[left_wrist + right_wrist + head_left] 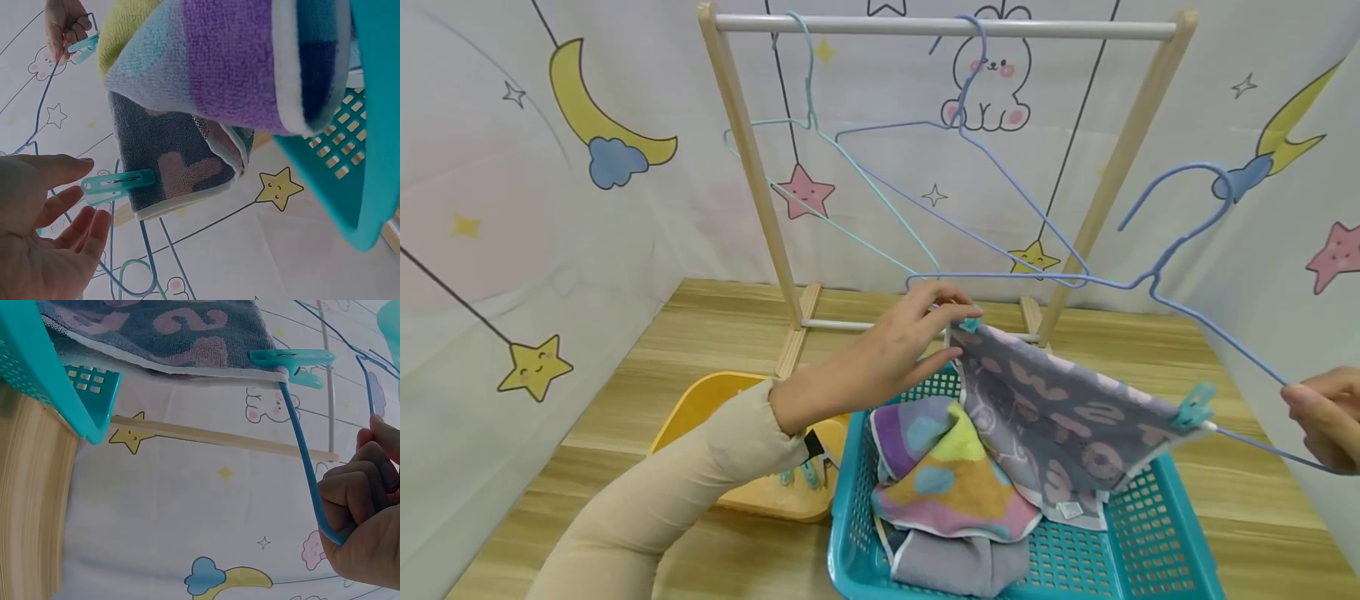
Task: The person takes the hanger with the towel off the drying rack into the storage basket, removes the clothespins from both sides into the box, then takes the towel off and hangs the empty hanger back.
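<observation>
My right hand (1330, 417) grips one end of a blue clothes hanger (1037, 275), its fingers curled round the wire. A grey towel (1052, 400) with pink patterns hangs from the hanger's lower bar. One teal clothespin (1195, 408) clamps the towel's right corner. At its left corner sits another teal clothespin (119, 182). Beside this one is my left hand (53, 225), thumb and fingers spread apart around its tail, with a gap showing in the left wrist view. The towel's lower part hangs into a teal basket (1180, 525).
Folded inside the basket are a colourful towel (955, 483) and a grey cloth (962, 562). A yellow tray (760, 496) with clothespins stands to the left, partly behind my sleeve. Behind, a rack (940, 27) carries a mint hanger (872, 187) and a blue hanger (1015, 183).
</observation>
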`<state>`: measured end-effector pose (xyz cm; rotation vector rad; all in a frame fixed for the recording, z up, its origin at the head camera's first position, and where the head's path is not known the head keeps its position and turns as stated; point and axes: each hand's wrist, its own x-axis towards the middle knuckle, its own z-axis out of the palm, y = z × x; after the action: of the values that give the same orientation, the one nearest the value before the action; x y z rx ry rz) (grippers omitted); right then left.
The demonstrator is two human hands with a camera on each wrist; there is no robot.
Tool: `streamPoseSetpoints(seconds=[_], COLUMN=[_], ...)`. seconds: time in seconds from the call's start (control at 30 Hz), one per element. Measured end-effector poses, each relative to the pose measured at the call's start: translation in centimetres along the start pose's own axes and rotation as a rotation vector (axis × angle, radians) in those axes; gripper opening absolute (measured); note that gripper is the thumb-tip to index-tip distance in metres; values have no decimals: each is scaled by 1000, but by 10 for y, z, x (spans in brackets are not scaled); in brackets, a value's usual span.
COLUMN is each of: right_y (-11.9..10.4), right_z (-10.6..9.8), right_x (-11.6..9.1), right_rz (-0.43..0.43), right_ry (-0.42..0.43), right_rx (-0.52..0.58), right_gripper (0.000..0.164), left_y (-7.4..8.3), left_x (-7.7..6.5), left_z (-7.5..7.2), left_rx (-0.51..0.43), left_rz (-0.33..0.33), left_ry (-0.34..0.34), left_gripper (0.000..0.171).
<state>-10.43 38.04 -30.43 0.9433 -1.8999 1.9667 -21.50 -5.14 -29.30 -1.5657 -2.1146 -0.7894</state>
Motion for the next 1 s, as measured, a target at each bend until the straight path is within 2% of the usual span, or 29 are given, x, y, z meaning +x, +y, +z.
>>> streamPoseSetpoints(seconds=[0.13,0.3,0.5,0.57,0.73,0.8,1.0], right_y=[-2,-4,-1,-2,-2,0,1], right_z=[5,7,7,8,12,13,10], right_x=[-3,-3,-4,-5,-6,-6,-9], right_rz=[23,55,64,82,82,69,106], right_ry=[49,45,48,52,34,19,15], right_rx=[-126,-221,-189,-224,-205,-164,-257], right_gripper=[38,41,39,38,38,38,38], left_y=[0,-1,-3,-3,-5,-6,-5], left_x=[2,3,3,2,0,0,-3], left_z=[4,10,15,15,18,20,23], left_rx=[29,31,-12,-25,-73,-79,-64], left_rz=[-20,-82,-144,-160,-168,-162,-162], left_ry=[-22,-42,-66,-84,-104,-100,-103], left_gripper=[46,48,41,37,30,29,31])
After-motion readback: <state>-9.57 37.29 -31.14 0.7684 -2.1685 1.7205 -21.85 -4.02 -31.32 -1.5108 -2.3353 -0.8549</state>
